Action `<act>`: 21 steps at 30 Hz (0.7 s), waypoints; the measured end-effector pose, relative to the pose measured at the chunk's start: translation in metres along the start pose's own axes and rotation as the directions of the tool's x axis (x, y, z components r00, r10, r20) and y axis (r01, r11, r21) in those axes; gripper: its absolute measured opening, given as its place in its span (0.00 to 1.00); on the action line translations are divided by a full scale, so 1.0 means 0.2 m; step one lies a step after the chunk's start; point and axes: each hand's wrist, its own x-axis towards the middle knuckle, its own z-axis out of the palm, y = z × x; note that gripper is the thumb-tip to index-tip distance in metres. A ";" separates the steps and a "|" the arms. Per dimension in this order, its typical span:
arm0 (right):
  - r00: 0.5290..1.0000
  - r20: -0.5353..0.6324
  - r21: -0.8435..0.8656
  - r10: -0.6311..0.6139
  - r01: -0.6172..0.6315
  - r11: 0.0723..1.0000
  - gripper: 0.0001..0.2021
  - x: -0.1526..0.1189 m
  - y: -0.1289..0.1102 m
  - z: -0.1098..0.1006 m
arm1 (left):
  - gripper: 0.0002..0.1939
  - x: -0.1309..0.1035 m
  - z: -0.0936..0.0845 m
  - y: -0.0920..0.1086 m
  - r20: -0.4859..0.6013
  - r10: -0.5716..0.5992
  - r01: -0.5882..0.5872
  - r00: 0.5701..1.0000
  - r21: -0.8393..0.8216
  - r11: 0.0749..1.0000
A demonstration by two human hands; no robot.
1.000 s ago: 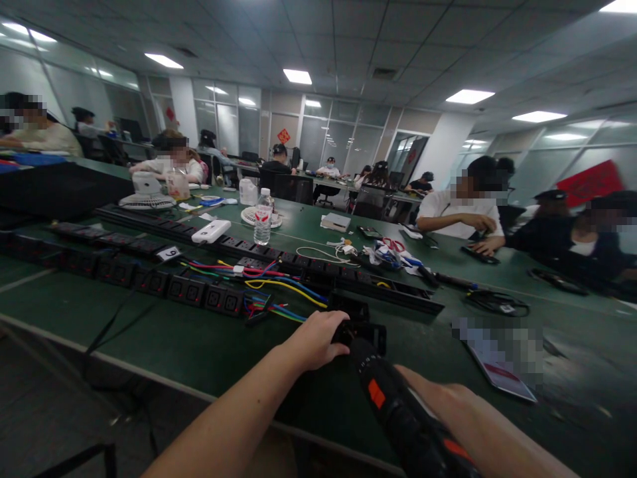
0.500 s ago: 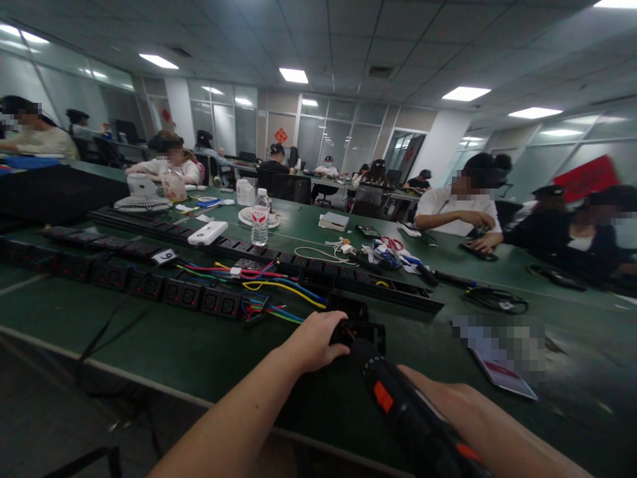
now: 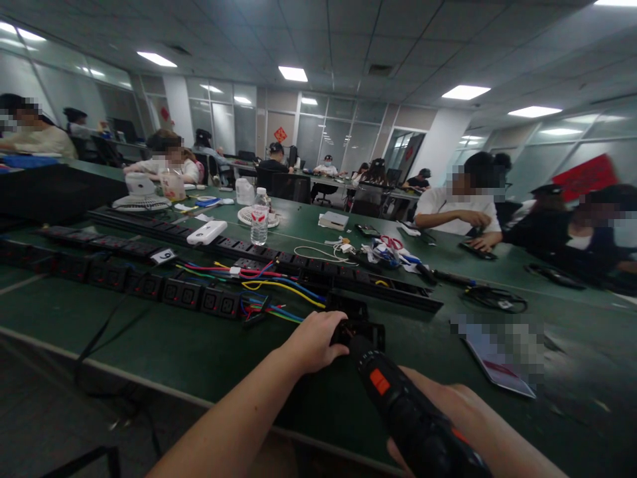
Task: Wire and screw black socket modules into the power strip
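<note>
The ceiling (image 3: 328,33) consists of grey tiles fitted with lit rectangular light panels (image 3: 293,74) and an air vent (image 3: 381,70). Glass partitions (image 3: 313,129) span the far wall and continue along the left and right sides. A white column (image 3: 445,136) stands at far right. A red diamond-shaped decoration (image 3: 281,135) is mounted at far centre; a tilted red banner (image 3: 587,178) is at right. A dark chair (image 3: 290,189) stands beyond the green tabletop (image 3: 199,355). Dim grey floor (image 3: 30,392) is visible at near left.
</note>
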 end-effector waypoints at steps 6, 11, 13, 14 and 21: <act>0.998 0.066 0.106 -0.013 0.006 0.994 0.22 0.01 -0.03 -0.02 | 0.26 0.00 0.00 -0.01 -0.003 0.017 -0.017 1.000 0.009 1.000; 0.998 0.061 0.065 -0.006 0.002 0.998 0.23 0.01 -0.01 0.02 | 0.25 0.00 0.00 -0.01 0.009 0.014 -0.014 1.000 0.003 1.000; 0.997 0.070 0.082 -0.016 0.010 0.997 0.23 0.01 -0.01 0.02 | 0.25 0.00 0.00 -0.01 0.010 0.015 -0.015 1.000 -0.001 1.000; 0.997 0.071 0.091 -0.020 0.013 0.996 0.24 0.00 -0.01 0.02 | 0.25 0.00 0.00 -0.01 0.009 0.016 -0.016 1.000 -0.001 1.000; 0.996 0.088 0.123 0.000 -0.011 0.992 0.27 -0.01 -0.03 0.00 | 0.23 0.00 -0.01 0.00 0.011 0.021 -0.021 1.000 0.013 1.000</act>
